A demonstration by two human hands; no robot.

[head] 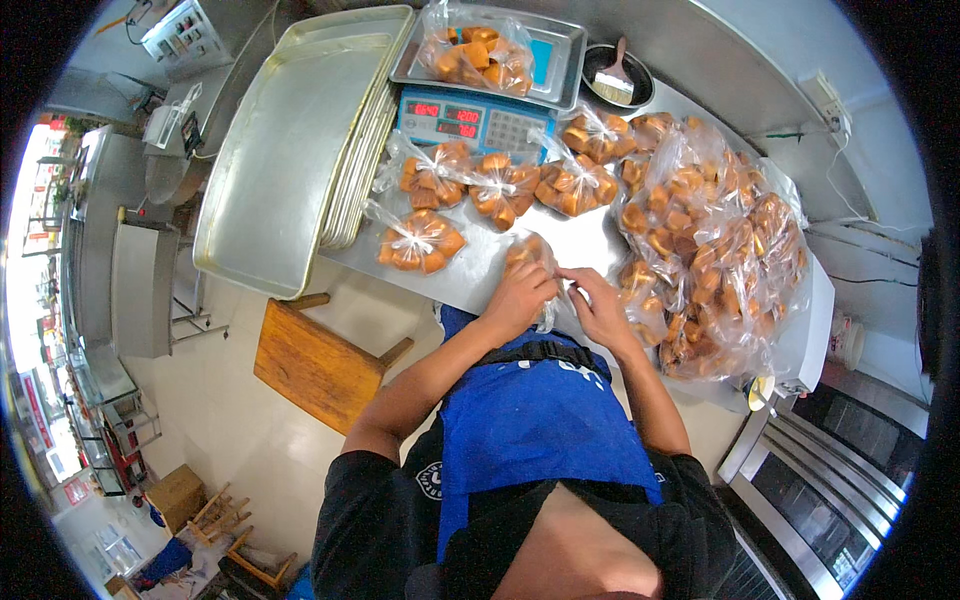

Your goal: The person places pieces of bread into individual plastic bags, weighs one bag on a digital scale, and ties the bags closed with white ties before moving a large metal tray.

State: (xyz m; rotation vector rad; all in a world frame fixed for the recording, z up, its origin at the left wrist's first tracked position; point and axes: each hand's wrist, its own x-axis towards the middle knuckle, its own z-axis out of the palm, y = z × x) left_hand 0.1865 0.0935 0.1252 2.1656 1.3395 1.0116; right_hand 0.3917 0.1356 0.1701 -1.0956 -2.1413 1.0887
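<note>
At the front edge of the metal table, my left hand (pixel 521 294) grips the gathered neck of a clear plastic bag of bread pieces (pixel 529 249). My right hand (pixel 598 304) is close beside it, its thumb and forefinger pinching the same plastic. Several knotted bags of bread, one of them a tied bag (pixel 421 243) at the left, lie behind my hands. An untied-looking bag of bread (pixel 480 58) rests in a metal tray (pixel 559 64) on a blue digital scale (pixel 517 126), whose red digits are lit.
Stacked baking trays (pixel 289 142) stand at the left of the table. A large heap of bagged bread (pixel 705 247) covers its right side. A black bowl (pixel 643 79) holds a pastry brush (pixel 615 81). A wooden stool (pixel 319 360) stands below the table at the left.
</note>
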